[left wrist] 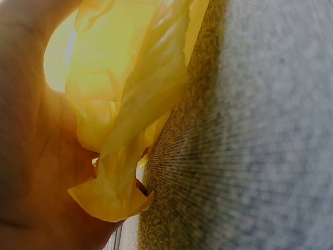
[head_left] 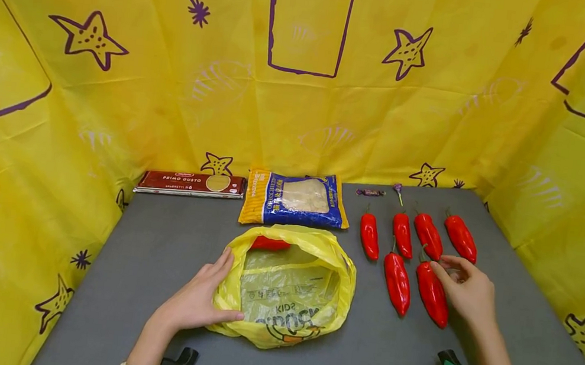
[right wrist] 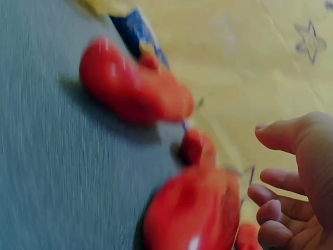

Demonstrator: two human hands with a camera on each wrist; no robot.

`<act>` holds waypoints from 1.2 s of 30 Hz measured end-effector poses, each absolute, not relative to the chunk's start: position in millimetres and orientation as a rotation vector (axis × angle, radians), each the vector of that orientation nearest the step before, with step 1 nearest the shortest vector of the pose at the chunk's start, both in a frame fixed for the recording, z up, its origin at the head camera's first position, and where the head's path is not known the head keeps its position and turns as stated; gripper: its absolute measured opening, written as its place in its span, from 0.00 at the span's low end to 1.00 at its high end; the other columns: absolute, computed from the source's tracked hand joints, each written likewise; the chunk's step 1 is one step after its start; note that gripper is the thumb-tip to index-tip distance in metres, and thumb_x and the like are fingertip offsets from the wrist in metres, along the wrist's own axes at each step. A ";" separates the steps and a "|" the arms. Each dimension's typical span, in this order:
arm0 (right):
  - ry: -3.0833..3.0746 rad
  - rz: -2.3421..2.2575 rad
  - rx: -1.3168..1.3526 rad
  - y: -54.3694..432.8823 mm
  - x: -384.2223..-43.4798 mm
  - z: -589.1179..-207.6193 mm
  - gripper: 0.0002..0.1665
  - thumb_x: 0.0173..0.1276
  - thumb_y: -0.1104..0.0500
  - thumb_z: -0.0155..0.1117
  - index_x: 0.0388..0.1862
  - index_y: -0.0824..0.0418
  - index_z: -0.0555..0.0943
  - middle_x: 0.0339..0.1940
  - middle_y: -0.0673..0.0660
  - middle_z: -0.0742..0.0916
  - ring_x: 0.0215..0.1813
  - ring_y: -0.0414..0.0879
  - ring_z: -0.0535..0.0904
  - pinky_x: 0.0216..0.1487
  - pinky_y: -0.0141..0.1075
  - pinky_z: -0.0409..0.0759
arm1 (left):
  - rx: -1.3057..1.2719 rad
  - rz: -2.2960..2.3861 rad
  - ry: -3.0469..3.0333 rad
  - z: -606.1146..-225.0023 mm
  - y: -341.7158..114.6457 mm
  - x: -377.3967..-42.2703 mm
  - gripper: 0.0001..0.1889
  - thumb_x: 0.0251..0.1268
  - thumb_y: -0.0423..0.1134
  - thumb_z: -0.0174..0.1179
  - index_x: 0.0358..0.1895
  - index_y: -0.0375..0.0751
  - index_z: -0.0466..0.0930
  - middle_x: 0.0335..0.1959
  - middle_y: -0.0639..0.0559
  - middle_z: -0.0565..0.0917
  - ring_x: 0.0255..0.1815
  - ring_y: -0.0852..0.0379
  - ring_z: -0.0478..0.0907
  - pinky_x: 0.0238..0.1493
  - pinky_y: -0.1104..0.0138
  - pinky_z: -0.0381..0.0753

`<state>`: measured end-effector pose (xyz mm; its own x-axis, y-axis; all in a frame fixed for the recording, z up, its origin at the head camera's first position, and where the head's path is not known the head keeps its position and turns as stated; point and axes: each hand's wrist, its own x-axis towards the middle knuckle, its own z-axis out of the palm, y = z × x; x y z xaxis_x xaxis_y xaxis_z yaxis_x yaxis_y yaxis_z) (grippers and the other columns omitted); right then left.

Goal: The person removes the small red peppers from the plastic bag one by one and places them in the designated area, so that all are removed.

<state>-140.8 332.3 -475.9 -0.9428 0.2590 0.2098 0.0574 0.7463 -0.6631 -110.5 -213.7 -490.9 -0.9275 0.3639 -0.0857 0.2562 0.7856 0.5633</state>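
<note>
A yellow plastic bag [head_left: 345,271] stands with its mouth wide on the grey table, and a red pepper [head_left: 269,243] shows inside at the back. My left hand [head_left: 194,300] rests against the bag's left side, fingers and thumb stretched along the rim. In the left wrist view the palm curves beside the yellow plastic [left wrist: 130,99]. My right hand [head_left: 469,287] is at the stem end of a long red pepper [head_left: 431,295] in the front row. The right wrist view shows its thumb and fingers apart, near a red pepper [right wrist: 192,208], with nothing between them.
Left of that pepper lies another red pepper [head_left: 396,284]; several more [head_left: 460,238] form a row behind. At the back are a spaghetti pack [head_left: 190,184], a blue-and-yellow noodle bag [head_left: 296,199], a wrapped candy [head_left: 370,192] and a lollipop [head_left: 398,193]. Yellow cloth [head_left: 300,112] walls the table.
</note>
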 end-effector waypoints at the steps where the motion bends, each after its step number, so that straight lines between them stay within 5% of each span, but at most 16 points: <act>1: -2.653 0.997 -0.223 328.3 -141.5 -471.6 0.26 0.73 0.42 0.71 0.57 0.60 0.87 0.40 0.59 0.89 0.30 0.38 0.74 0.25 0.33 0.72 | 0.487 0.843 2.786 -491.0 -213.7 -110.9 0.69 0.52 0.74 0.73 0.87 0.40 0.45 0.89 0.47 0.44 0.78 0.42 0.63 0.71 0.41 0.72; 9: -2.549 1.059 0.104 284.5 -153.5 -451.3 0.19 0.68 0.53 0.79 0.53 0.61 0.88 0.33 0.53 0.85 0.29 0.38 0.74 0.28 0.28 0.71 | 0.469 0.849 2.778 -491.8 -213.2 -111.4 0.69 0.52 0.74 0.73 0.87 0.41 0.45 0.90 0.47 0.44 0.79 0.41 0.61 0.71 0.40 0.71; 18: -2.448 1.213 0.439 218.3 -163.9 -436.1 0.21 0.63 0.62 0.82 0.55 0.59 0.87 0.36 0.54 0.87 0.28 0.42 0.73 0.28 0.28 0.71 | 0.477 0.852 2.775 -489.9 -211.9 -112.1 0.69 0.52 0.73 0.73 0.87 0.40 0.46 0.89 0.47 0.44 0.80 0.41 0.61 0.72 0.40 0.70; 30: -2.380 1.330 0.722 154.9 -162.2 -418.9 0.22 0.64 0.63 0.81 0.57 0.60 0.87 0.38 0.57 0.88 0.29 0.52 0.75 0.28 0.31 0.71 | 0.476 0.835 2.784 -489.1 -211.8 -111.3 0.69 0.52 0.74 0.73 0.87 0.40 0.46 0.89 0.47 0.44 0.78 0.43 0.63 0.71 0.42 0.72; 36: -2.373 1.320 0.871 124.8 -151.9 -409.8 0.22 0.63 0.61 0.82 0.55 0.62 0.87 0.43 0.57 0.89 0.30 0.47 0.76 0.30 0.36 0.76 | 0.482 0.830 2.790 -488.8 -212.9 -110.4 0.68 0.52 0.74 0.73 0.87 0.39 0.47 0.89 0.46 0.45 0.78 0.42 0.62 0.71 0.41 0.72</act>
<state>-151.9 124.8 -409.8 -0.7756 -0.3657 0.5145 -0.6300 0.3979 -0.6669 -110.4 -212.9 -488.8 -0.9288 0.3598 -0.0885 0.2528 0.7901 0.5584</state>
